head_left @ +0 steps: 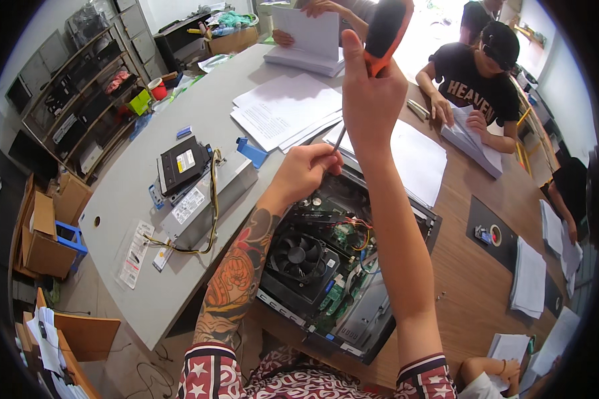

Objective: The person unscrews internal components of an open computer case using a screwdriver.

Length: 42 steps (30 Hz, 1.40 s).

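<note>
My right hand is raised in the middle, wrapped round the black and orange handle of a screwdriver, its thin shaft pointing down-left. Below it, my left hand has its fingers closed at the shaft's lower end, over the back edge of an open desktop computer case; the screwdriver's tip is hidden. The case holds a black cooling fan, green boards and wires. At its left lie a metal power supply with cables, a black disc drive and a blue bracket.
Paper stacks cover the far tabletop. Co-workers handle paper along the back and right. A dark mat holds a tape roll. At left stand shelving, cardboard boxes and a wooden chair.
</note>
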Tool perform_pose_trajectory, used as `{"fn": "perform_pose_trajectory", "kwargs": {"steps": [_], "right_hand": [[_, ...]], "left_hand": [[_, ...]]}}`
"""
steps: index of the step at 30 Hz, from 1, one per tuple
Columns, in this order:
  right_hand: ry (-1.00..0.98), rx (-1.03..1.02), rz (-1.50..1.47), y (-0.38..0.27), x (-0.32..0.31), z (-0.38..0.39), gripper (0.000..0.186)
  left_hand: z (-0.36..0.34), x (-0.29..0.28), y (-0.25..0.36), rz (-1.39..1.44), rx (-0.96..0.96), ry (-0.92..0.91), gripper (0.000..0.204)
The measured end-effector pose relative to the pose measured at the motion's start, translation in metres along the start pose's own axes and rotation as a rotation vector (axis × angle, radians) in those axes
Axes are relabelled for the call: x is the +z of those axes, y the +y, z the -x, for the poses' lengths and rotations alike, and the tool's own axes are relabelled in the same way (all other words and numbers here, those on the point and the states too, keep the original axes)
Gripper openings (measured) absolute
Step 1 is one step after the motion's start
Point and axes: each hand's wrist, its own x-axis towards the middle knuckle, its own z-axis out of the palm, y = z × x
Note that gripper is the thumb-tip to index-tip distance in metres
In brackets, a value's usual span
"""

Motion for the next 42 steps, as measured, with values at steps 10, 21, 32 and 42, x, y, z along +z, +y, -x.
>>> {"fn": "perform_pose_trajectory", "kwargs": {"steps": [10, 21, 32, 42], "right_hand": [[-0.443, 0.108, -0.221, 0.025, 0.001, 0.0, 0.039], [-0.579, 0.344, -0.199, 0.052, -0.031, 0.067, 0.029], [-0.608, 0.187, -0.134, 0.066, -0.044, 0.081, 0.017], [-0.758, 0.362, -0.204, 0.059, -0.051, 0.074, 0.022]], "left_hand": [[-0.002, -0.009, -0.012, 0.043, -0.04, 0.051, 0.012], [0.002, -0.02, -0.013, 0.123, -0.109, 0.122, 0.015], [-0.008, -0.086, 0.043, -0.222, 0.077, 0.079, 0.05], [-0.069, -0.061, 0.131, 0.516, 0.425, -0.148, 0.072]]}}
